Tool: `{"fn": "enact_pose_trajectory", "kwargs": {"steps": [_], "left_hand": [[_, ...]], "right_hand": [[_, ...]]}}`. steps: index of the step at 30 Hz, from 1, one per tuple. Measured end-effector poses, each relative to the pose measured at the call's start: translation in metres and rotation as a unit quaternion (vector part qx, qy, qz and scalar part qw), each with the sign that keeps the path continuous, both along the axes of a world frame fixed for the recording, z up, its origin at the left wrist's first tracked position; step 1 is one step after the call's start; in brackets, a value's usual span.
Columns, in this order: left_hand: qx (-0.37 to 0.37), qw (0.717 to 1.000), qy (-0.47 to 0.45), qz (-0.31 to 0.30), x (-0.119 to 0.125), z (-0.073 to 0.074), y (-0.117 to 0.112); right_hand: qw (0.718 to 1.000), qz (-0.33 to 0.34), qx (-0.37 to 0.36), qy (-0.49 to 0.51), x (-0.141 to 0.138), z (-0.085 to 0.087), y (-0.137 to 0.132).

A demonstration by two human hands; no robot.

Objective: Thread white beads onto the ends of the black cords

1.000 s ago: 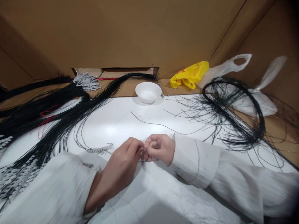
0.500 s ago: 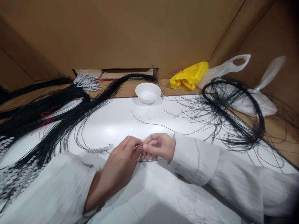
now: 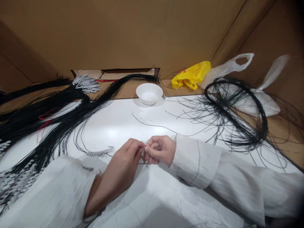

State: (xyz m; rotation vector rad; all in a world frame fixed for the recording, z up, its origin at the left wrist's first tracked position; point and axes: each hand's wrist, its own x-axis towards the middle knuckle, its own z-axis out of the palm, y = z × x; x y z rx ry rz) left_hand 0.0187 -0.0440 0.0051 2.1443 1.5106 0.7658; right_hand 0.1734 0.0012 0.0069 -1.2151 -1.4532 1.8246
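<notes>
My left hand and my right hand meet fingertip to fingertip over the front of the white table. Both are closed in a pinch on a thin black cord, a stretch of which shows just below the fingers. Whatever tiny piece sits right at the fingertips is too small to make out. Beside my left hand lies a short strand of small whitish pieces on black cord. A single loose black cord runs across the table beyond my hands.
A white bowl stands at the table's back edge, with several tiny clear bits in front. Bundles of black cord with white pieces spread on the left. On the right are a coil of black cord, a yellow bag and white plastic bags.
The view has shifted very slightly. My hands keep the same pinch, with the right fingers curled a little closer; nothing else has visibly moved.
</notes>
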Motion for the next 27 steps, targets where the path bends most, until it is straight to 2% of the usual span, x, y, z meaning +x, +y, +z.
{"fn": "enact_pose_trajectory", "kwargs": {"steps": [6,12,20,27], "left_hand": [[-0.059,0.992,-0.104,0.031,0.000,0.006,0.006],[-0.158,0.951,-0.265,0.033,0.004,0.006,0.008],[-0.082,0.962,-0.240,0.102,0.002,0.008,0.007],[-0.071,0.956,-0.250,0.138,0.004,0.010,0.011]], "right_hand": [[1.000,0.002,0.005,0.021,0.001,-0.003,0.001],[1.000,0.012,0.023,0.002,0.001,-0.001,0.000],[0.999,-0.004,0.013,-0.040,-0.001,0.003,0.001],[1.000,0.015,0.002,-0.017,0.001,-0.001,0.007]]}}
